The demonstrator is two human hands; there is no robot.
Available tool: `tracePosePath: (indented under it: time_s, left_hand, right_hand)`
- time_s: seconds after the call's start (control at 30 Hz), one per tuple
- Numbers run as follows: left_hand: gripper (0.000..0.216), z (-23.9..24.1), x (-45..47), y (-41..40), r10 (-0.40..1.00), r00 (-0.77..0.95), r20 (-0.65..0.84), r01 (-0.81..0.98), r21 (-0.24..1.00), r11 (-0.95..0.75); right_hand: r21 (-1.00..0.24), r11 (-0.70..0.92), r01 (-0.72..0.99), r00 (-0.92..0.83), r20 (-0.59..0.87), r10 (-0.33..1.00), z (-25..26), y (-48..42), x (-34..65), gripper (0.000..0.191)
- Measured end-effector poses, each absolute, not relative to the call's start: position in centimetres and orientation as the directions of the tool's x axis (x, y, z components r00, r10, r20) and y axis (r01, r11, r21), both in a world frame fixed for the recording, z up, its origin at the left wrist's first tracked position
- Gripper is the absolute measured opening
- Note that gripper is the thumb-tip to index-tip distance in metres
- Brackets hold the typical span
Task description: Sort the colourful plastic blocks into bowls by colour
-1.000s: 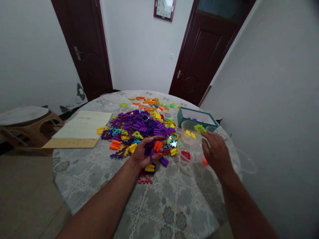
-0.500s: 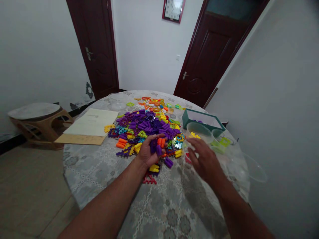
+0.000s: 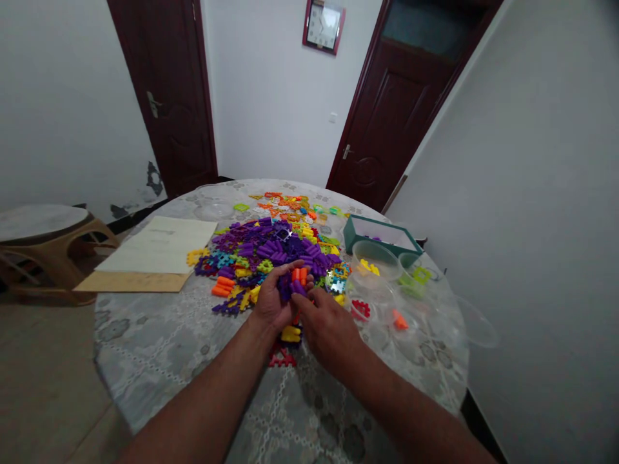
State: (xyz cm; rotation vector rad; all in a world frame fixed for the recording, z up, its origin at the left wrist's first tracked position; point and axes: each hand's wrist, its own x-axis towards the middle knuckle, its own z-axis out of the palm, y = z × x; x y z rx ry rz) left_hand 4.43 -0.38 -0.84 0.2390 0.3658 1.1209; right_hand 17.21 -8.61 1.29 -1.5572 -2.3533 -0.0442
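The left hand (image 3: pixel 275 303) cups purple and orange toy pieces (image 3: pixel 300 276); the right hand (image 3: pixel 333 325) is at its palm, grip hidden. Patterned tablecloth (image 3: pixel 164 348) spreads to the left table edge (image 3: pixel 114 390).

Wall clock (image 3: pixel 324 26), at twelve o'clock: numerals around the dial, too small and blurred to read.
White sheet (image 3: pixel 159 251), at nine o'clock: one faint mark, illegible.
Brown strip (image 3: pixel 133 282), between eight and nine: faint marks, illegible.

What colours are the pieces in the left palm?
Orange and purple: an orange piece and purple pieces show in the left hand, head view.
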Motion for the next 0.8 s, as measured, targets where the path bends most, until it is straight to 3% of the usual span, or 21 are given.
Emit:
tracePosePath:
  time_s: [0.33, 0.53, 0.6, 0.7, 0.8]
  left_hand:
    - [0.027, -0.7, 4.4, -0.5, 0.898, 0.4, -0.181, -0.812, 0.385, 0.439]
    - [0.021, -1.1, 4.5, -0.4, 0.896, 0.4, -0.192, -0.825, 0.35, 0.444]
    - [0.019, -1.3, 4.5, -0.3, 0.894, 0.407, -0.187, -0.828, 0.338, 0.448]
    - [0.021, -1.4, 4.4, -0.2, 0.889, 0.418, -0.185, -0.828, 0.326, 0.457]
    - [0.024, -1.5, 4.4, -0.2, 0.887, 0.425, -0.181, -0.826, 0.323, 0.462]
  right_hand:
    - [-0.157, 0.471, 0.868, -0.42, 0.274, 0.865, 1.6, -8.8, 17.3, 0.024]
    - [-0.418, 0.533, 0.735, -0.413, 0.348, 0.842, 4.3, -8.3, 20.5, 0.025]
    - [-0.446, 0.505, 0.739, -0.347, 0.391, 0.852, 5.6, -6.6, 23.0, 0.025]
    - [-0.32, 0.383, 0.867, -0.227, 0.431, 0.874, 7.1, -2.0, 27.9, 0.029]
    - [-0.157, 0.142, 0.977, -0.065, 0.413, 0.908, 7.9, 3.4, 32.4, 0.038]
